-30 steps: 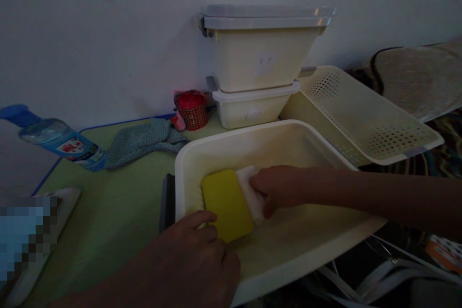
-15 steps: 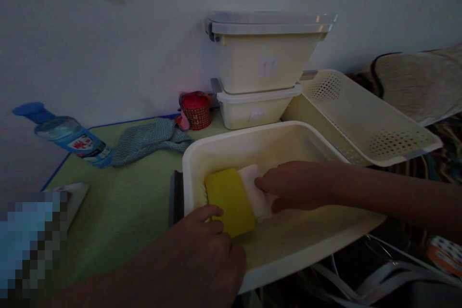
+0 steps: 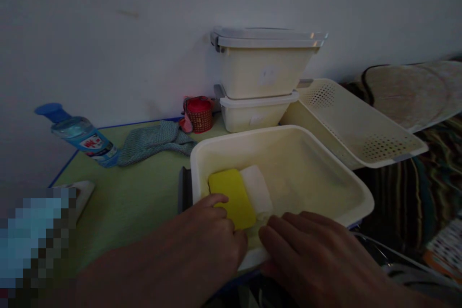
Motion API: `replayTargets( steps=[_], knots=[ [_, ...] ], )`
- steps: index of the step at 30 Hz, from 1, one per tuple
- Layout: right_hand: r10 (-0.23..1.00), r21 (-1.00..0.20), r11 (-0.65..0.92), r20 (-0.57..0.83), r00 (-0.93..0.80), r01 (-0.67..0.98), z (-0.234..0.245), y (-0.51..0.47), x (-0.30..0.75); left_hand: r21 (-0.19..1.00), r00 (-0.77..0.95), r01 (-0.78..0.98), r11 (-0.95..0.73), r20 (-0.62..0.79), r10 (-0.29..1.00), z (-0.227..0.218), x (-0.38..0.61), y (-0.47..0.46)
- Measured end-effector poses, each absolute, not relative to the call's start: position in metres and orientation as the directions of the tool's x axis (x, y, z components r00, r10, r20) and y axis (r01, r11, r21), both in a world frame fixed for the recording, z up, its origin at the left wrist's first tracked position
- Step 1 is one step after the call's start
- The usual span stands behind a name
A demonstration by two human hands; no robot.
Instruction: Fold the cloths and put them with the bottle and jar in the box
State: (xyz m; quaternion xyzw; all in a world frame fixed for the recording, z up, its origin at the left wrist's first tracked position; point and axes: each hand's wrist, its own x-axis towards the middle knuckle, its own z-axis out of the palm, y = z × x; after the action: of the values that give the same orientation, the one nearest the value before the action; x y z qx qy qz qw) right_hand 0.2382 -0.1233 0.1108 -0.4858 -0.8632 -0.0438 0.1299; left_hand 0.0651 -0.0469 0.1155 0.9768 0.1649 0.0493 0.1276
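Note:
A cream plastic bin (image 3: 317, 183) stands in front of me on the table. Inside, at its left end, lies a flat yellow block with rounded corners (image 3: 231, 197), and a white folded piece (image 3: 258, 190) rests right beside it. My left hand (image 3: 212, 236) is closed over the bin's near rim, its index finger reaching in at the yellow block's edge. Farther right on the same rim, my right hand (image 3: 306, 250) has its fingers bent over the edge, thumb on the outer side. Both hands partly hide the near rim.
Two stacked lidded boxes (image 3: 267, 72) stand behind the bin, with a perforated cream basket (image 3: 361, 125) to their right. Leftward are a red basket-like cup (image 3: 200, 115), a grey-blue cloth (image 3: 155, 142) and a blue-capped bottle (image 3: 86, 137). A patterned cushion (image 3: 415, 91) lies far right.
My right hand has left the white piece inside the bin and come back to the near rim. My left hand stays on the rim. The view has shifted slightly.

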Motion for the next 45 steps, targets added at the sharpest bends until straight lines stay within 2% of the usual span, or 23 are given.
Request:
replayTargets(
  steps=[4,7,9,12,15,19,25,36,38,40,43,45],
  knots=[
    [0.818,-0.022,0.515,0.309,-0.484,0.857,0.11,-0.119,0.241,0.282,0.958,0.27,-0.921,0.019,0.287,0.123,0.059,-0.046],
    [0.829,0.029,0.491,0.292,-0.477,0.871,0.112,-0.11,0.247,0.309,0.954,0.265,-0.913,0.056,0.295,0.123,0.063,-0.037],
    [0.845,0.077,0.462,0.265,-0.465,0.883,0.112,-0.101,0.255,0.287,0.963,0.216,-0.933,0.098,0.253,0.12,0.071,-0.026],
    [0.884,0.131,0.394,0.218,-0.414,0.91,0.11,-0.084,0.269,0.178,0.939,0.215,-0.96,0.233,0.253,0.107,0.086,-0.007],
    [0.923,0.159,0.306,0.192,-0.333,0.939,0.11,-0.068,0.283,0.064,0.846,0.312,-0.948,0.435,0.308,0.087,0.098,0.006],
    [0.943,0.17,0.266,0.158,-0.292,0.949,0.113,-0.053,0.291,0.031,0.704,0.461,-0.887,0.596,0.387,0.06,0.108,0.012],
    [0.95,0.175,0.246,0.15,-0.273,0.953,0.115,-0.045,0.295,0.044,0.64,0.504,-0.862,0.651,0.407,0.037,0.111,0.016],
    [0.936,0.196,0.242,0.21,-0.282,0.95,0.108,-0.046,0.296,0.042,0.637,0.488,-0.872,0.666,0.388,0.035,0.109,0.018],
    [0.934,0.169,0.26,0.206,-0.292,0.951,0.109,-0.045,0.297,0.041,0.638,0.495,-0.868,0.661,0.395,0.038,0.108,0.016],
    [0.912,0.09,0.328,0.228,-0.34,0.94,0.112,-0.045,0.298,0.033,0.648,0.507,-0.862,0.644,0.406,0.041,0.104,0.013],
    [0.841,-0.073,0.444,0.379,-0.387,0.893,0.119,-0.05,0.295,-0.027,0.692,0.519,-0.854,0.6,0.401,0.045,0.091,0.01],
    [0.795,-0.135,0.458,0.505,-0.337,0.878,0.123,-0.056,0.286,-0.072,0.708,0.541,-0.838,0.577,0.407,0.046,0.077,0.012]
  ],
)
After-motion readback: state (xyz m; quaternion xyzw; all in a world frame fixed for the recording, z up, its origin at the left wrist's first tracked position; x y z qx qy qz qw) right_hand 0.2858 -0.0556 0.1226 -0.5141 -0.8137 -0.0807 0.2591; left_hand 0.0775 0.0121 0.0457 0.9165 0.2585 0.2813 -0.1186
